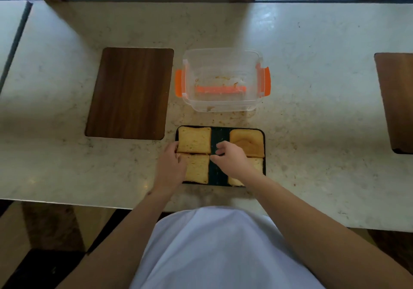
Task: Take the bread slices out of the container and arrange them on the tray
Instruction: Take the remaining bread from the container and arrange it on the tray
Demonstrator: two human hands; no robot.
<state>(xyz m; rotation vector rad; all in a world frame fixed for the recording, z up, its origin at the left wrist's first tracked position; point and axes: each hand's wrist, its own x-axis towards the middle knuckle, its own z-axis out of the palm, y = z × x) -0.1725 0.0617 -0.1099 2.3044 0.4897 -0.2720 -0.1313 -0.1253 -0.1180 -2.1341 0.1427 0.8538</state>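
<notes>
Leaning over the counter, the person has both hands low in the centre of the frame, on the dark rectangular tray (219, 132). 4 square toasted bread slices lie there in 2 columns with a bare strip between them. The left hand (171, 166) rests its fingers on the left edge of the lower-left slice (197, 168), and the right hand (232, 158), fingers loosely curled and closed on nothing, touches that slice's inner corner. The clear plastic container with orange clips (221, 80), just above the tray, holds only crumbs.

A hard nudge could crumble the slice or push it onto its upper neighbour (194, 139); the tray may also slide.

The pale marbled stone counter (67, 161) carries scattered crumbs, a dark wooden board (130, 92) at centre left and another (397, 101) at the right edge. Frosted window panes run along the top.
</notes>
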